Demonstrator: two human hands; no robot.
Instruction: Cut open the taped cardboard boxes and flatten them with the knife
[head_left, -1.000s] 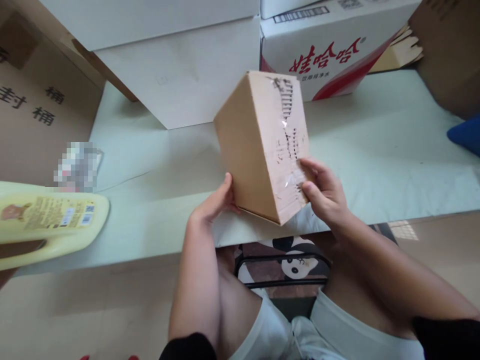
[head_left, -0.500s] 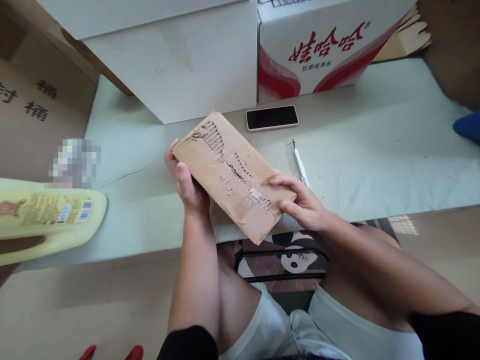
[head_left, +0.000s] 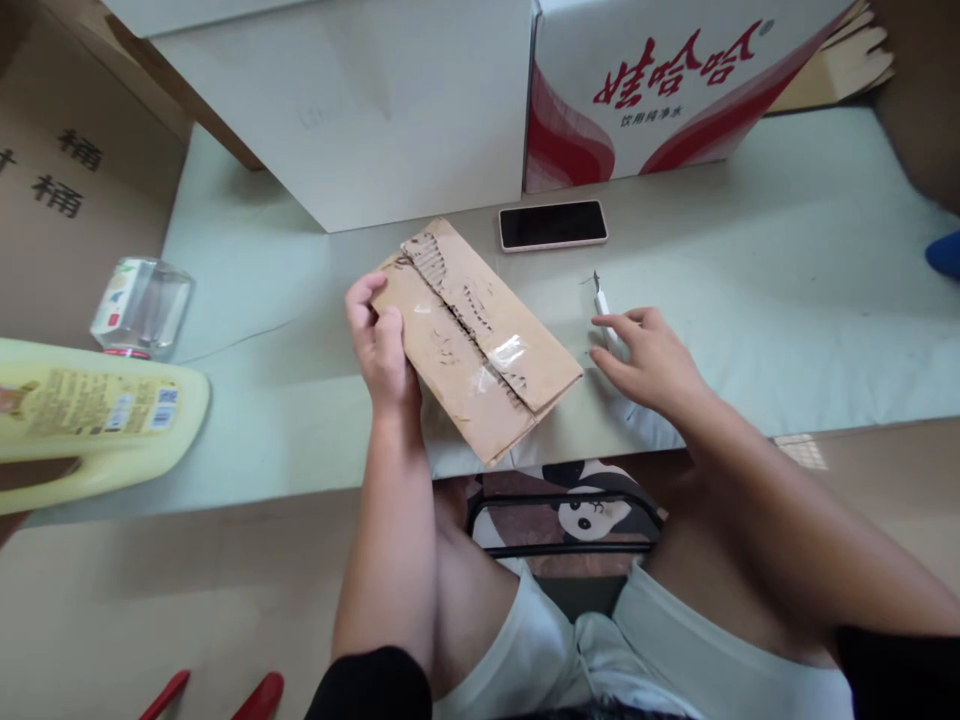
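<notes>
A flat brown cardboard box (head_left: 480, 335), torn along its middle seam and patched with shiny clear tape, is tilted above the table's near side. My left hand (head_left: 382, 345) grips its left end, with the thumb on top. My right hand (head_left: 646, 358) is off the box, fingers apart, over a slim white-handled tool (head_left: 602, 304) with a pointed metal tip. The fingers partly hide the tool's handle, and I cannot tell whether they touch it. Beyond the box lies a phone (head_left: 553, 225) with a dark screen.
A large white box (head_left: 337, 120) and a red-and-white carton (head_left: 660, 110) stand at the back of the pale green table (head_left: 787, 280). To the left are a clear bottle (head_left: 154, 300) on its side, a yellow jug (head_left: 112, 420) and a brown carton (head_left: 67, 200).
My right hand has let go of the box and moved right to the white-handled tool. The box, now in my left hand alone, has its torn seam gaping slightly more. The view has shifted a little.
</notes>
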